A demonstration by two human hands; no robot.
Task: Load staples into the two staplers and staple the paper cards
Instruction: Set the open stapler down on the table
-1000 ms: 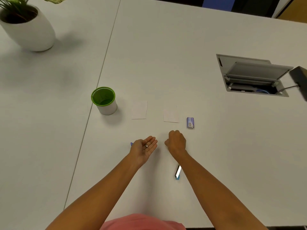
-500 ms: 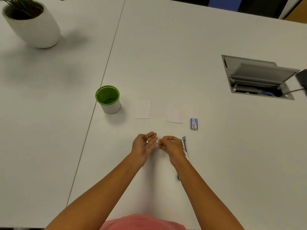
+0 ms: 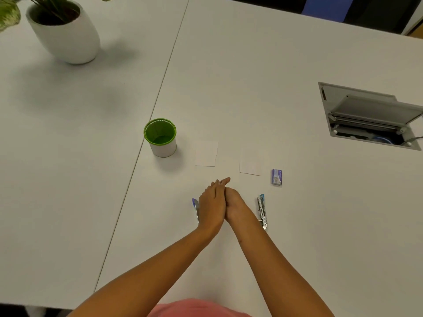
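My left hand (image 3: pixel 211 203) and my right hand (image 3: pixel 235 203) are pressed palm to palm above the table, fingers pointing away from me; whatever lies between the palms is hidden. A purple stapler (image 3: pixel 195 209) lies just left of my left hand, partly behind it. A blue stapler (image 3: pixel 262 211) lies swung open just right of my right wrist. Beyond the hands lie two white paper cards, the left card (image 3: pixel 206 154) and the right card (image 3: pixel 250 162). A small purple staple box (image 3: pixel 276 177) sits right of the right card.
A green-rimmed white cup (image 3: pixel 160 137) stands left of the cards by the table seam. A white plant pot (image 3: pixel 66 30) is at the far left. An open cable hatch (image 3: pixel 370 117) is set into the table at the right.
My left palm, held up with a small strip of staples on it, has turned sideways and met my right hand. Both staplers now show beside the hands.
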